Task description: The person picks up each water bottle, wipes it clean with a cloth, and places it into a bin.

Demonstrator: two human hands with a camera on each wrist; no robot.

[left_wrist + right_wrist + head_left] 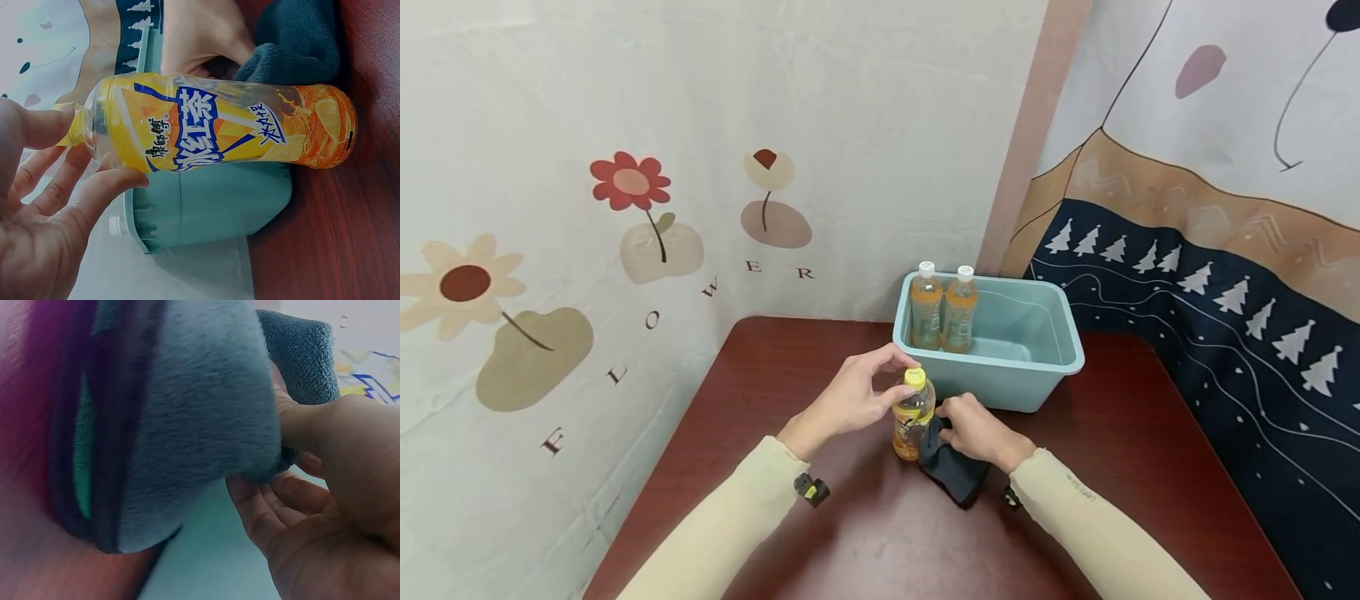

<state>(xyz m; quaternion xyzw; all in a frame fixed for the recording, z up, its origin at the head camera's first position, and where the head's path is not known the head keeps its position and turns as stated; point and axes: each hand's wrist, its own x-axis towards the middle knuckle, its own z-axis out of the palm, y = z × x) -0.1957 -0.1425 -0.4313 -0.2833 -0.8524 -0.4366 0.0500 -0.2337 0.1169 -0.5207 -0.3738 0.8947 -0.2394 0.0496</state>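
A bottle of iced tea with a yellow cap and a yellow-orange label stands upright on the table. My left hand grips it by the cap and neck, thumb and fingers on opposite sides. In the left wrist view the bottle's label shows in full, with blue characters. My right hand pinches a dark grey-blue cloth beside the bottle's right side. The cloth hangs folded from thumb and fingers in the right wrist view; whether it touches the bottle is hard to tell.
Just behind the hands, a light blue plastic bin sits on the dark red table. Two white-capped bottles, one at the left and one beside it, stand at its left end. Printed fabric hangs behind the table.
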